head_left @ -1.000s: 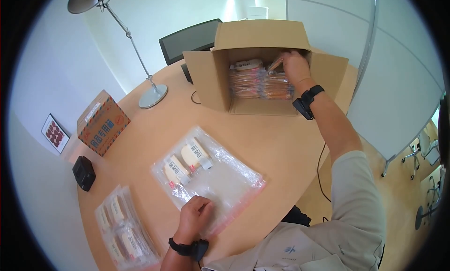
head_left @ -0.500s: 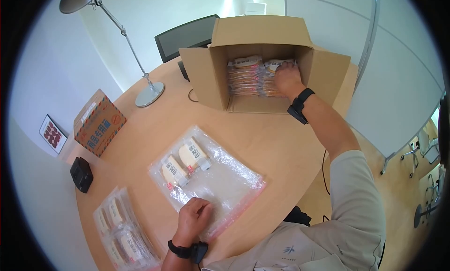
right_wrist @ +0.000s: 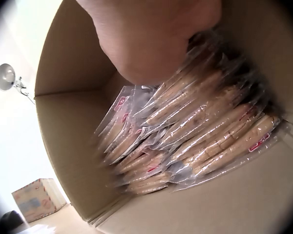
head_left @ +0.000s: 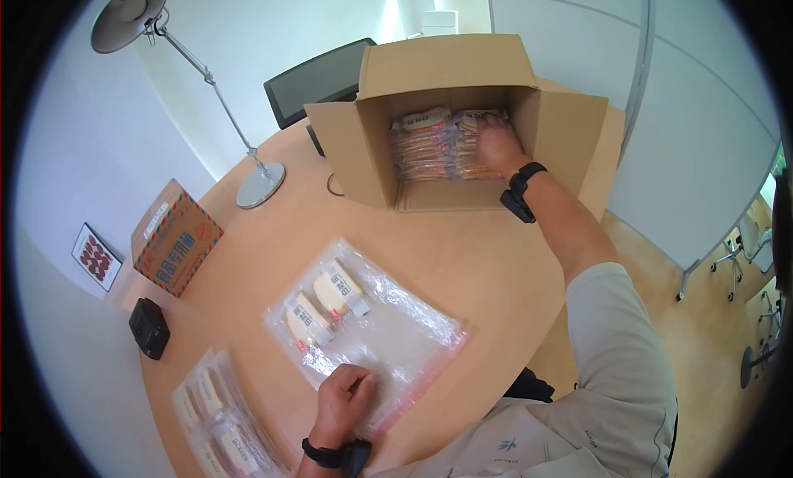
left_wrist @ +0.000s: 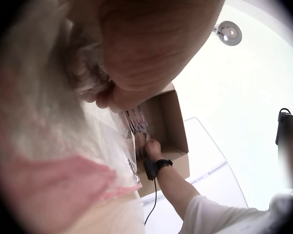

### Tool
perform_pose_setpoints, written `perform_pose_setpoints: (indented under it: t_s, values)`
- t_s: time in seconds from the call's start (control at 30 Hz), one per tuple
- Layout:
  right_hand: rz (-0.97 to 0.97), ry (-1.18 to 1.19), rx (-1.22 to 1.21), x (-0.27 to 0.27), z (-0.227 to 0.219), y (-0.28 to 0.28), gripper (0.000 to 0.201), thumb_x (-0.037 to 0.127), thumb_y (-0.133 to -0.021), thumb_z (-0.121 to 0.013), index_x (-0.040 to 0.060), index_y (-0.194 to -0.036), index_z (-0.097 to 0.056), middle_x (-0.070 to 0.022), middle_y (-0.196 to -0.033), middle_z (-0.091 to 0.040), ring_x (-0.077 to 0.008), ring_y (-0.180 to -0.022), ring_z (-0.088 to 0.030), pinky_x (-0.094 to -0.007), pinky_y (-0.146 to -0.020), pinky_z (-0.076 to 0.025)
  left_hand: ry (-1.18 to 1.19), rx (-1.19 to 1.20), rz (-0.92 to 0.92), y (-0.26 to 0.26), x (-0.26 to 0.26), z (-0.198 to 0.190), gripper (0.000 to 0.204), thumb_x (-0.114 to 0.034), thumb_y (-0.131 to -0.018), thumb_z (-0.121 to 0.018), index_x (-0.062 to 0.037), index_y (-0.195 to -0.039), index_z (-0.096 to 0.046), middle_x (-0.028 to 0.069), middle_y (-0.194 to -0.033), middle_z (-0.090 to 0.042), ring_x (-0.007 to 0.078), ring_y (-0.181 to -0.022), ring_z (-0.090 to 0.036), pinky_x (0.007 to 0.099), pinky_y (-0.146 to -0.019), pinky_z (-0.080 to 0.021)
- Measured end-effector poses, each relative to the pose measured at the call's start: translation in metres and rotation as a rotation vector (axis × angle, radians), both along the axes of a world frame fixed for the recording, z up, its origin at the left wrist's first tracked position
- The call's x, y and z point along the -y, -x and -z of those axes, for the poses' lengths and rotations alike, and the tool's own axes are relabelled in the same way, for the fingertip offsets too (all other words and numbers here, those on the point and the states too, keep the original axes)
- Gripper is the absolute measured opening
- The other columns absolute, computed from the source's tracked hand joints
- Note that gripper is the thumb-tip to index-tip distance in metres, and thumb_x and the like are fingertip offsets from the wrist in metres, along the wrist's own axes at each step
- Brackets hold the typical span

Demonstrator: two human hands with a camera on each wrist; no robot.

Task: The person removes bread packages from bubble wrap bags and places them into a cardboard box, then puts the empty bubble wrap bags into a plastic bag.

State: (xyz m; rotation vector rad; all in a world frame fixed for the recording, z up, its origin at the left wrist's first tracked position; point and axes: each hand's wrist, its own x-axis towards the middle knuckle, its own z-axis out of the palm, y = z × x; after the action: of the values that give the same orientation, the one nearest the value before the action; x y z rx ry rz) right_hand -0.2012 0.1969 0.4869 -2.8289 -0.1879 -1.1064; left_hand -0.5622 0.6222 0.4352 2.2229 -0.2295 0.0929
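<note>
In the head view, my right hand (head_left: 498, 145) reaches inside the open cardboard box (head_left: 446, 69), over the right-hand stack of wrapped bread slices (head_left: 467, 160). Its fingertips lie at the top pack; I cannot tell whether they grip it. The right wrist view shows bread packs (right_wrist: 205, 131) in clear wrap just below that hand. My left hand (head_left: 345, 395), fingers curled, holds the near left part of a large clear plastic bag (head_left: 409, 337) with a pink edge. Crinkled plastic shows at its fingers in the left wrist view. Two labelled bread packs (head_left: 337, 290) lie at the bag's far end.
Filled clear bags (head_left: 221, 416) with several bread packs lie at the table's near left. A smaller printed carton (head_left: 178, 242), a black device (head_left: 149, 329) and a desk lamp (head_left: 261, 185) stand along the left side. Behind the box is a monitor (head_left: 318, 77).
My right hand was pinching a tilted pack at the right stack; that stack's top pack now lies flatter, the hand over it. The left hand has stayed on the bag.
</note>
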Motion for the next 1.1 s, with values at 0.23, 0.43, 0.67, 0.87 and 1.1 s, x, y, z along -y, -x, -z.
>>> perform_pose_setpoints:
  t_s: [0.23, 0.43, 0.67, 0.87, 1.1]
  values:
    - [-0.037, 0.225, 0.126, -0.007, -0.004, 0.023, 0.045, 0.012, -0.085, -0.057, -0.0016, -0.128, -0.06, -0.0184, -0.131, -0.06, -0.0351, -0.128, -0.052, -0.0509, -0.112, -0.038, -0.109, 0.144, 0.12, -0.003, 0.003, -0.009, 0.012, -0.011, -0.085, -0.074, -0.0024, -0.093, -0.071, 0.0152, -0.096, -0.067, 0.0318, -0.085, -0.066, 0.037, -0.074, -0.054]
    - [-0.099, 0.308, 0.077, -0.002, 0.012, 0.03, 0.044, 0.012, -0.084, -0.06, 0.0005, -0.126, -0.062, -0.017, -0.132, -0.06, -0.0328, -0.132, -0.05, -0.0516, -0.11, -0.04, -0.303, 0.299, 0.4, 0.0, 0.009, -0.021, 0.022, -0.015, -0.079, -0.076, -0.0027, -0.097, -0.071, 0.0166, -0.111, -0.066, 0.0342, -0.106, -0.062, 0.0417, -0.092, -0.051]
    - [-0.517, 0.054, 0.009, -0.057, 0.003, 0.099, 0.04, 0.005, -0.082, -0.06, 0.0009, -0.122, -0.063, -0.0203, -0.135, -0.058, -0.0398, -0.123, -0.056, -0.0456, -0.106, -0.046, -0.283, 0.285, 0.408, 0.001, 0.002, -0.014, 0.022, -0.016, -0.079, -0.076, -0.0025, -0.095, -0.069, 0.0167, -0.11, -0.066, 0.0349, -0.104, -0.061, 0.0422, -0.09, -0.051]
    - [-0.966, 0.014, -0.242, -0.125, 0.016, 0.181, 0.024, 0.009, -0.086, -0.063, 0.002, -0.108, -0.069, -0.0154, -0.125, -0.062, -0.034, -0.109, -0.062, -0.0425, -0.095, -0.052, -0.297, 0.303, 0.25, 0.008, 0.008, -0.02, 0.026, -0.016, -0.079, -0.077, -0.0033, -0.1, -0.067, 0.0164, -0.103, -0.065, 0.0376, -0.099, -0.063, 0.0451, -0.086, -0.053]
    - [-1.093, -0.013, -0.582, -0.133, 0.002, 0.237, 0.023, 0.01, -0.086, -0.065, 0.0019, -0.107, -0.067, -0.0134, -0.112, -0.066, -0.035, -0.101, -0.064, -0.0409, -0.088, -0.053, -0.434, 0.115, 0.199, 0.008, -0.004, -0.001, 0.017, -0.012, -0.08, -0.072, -0.0063, -0.096, -0.067, 0.0127, -0.093, -0.063, 0.0344, -0.08, -0.062, 0.0416, -0.07, -0.053]
